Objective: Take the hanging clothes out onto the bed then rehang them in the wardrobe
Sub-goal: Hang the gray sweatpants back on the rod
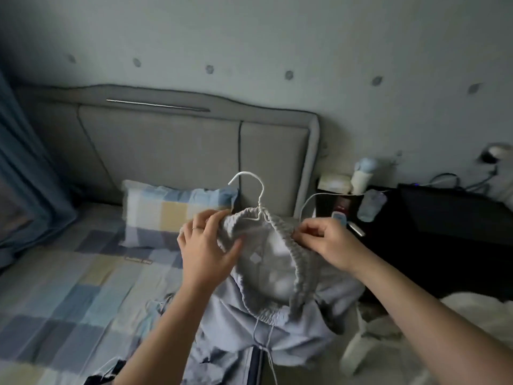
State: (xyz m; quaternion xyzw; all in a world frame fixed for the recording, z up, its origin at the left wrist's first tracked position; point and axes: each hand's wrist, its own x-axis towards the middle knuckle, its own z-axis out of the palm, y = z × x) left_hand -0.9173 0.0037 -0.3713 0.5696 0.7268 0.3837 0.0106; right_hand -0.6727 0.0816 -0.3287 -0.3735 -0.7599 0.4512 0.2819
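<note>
Light grey trousers (266, 273) with an elastic, gathered waistband and drawstrings hang above the bed (69, 287), their waist stretched open toward me. A white wire hanger (256, 195) sits inside the waistband, its hook sticking up. My left hand (205, 245) grips the left side of the waistband, thumb inside the opening. My right hand (324, 240) pinches the waistband's right side at the hanger's end. The trouser legs fall down toward the bottom of the view.
A checked pillow (172, 212) lies against the padded grey headboard (180, 145). A dark bedside table (416, 218) at right carries bottles, a white cable and small items. Blue curtain (25, 176) hangs at the left. More clothes lie on the bed's near edge.
</note>
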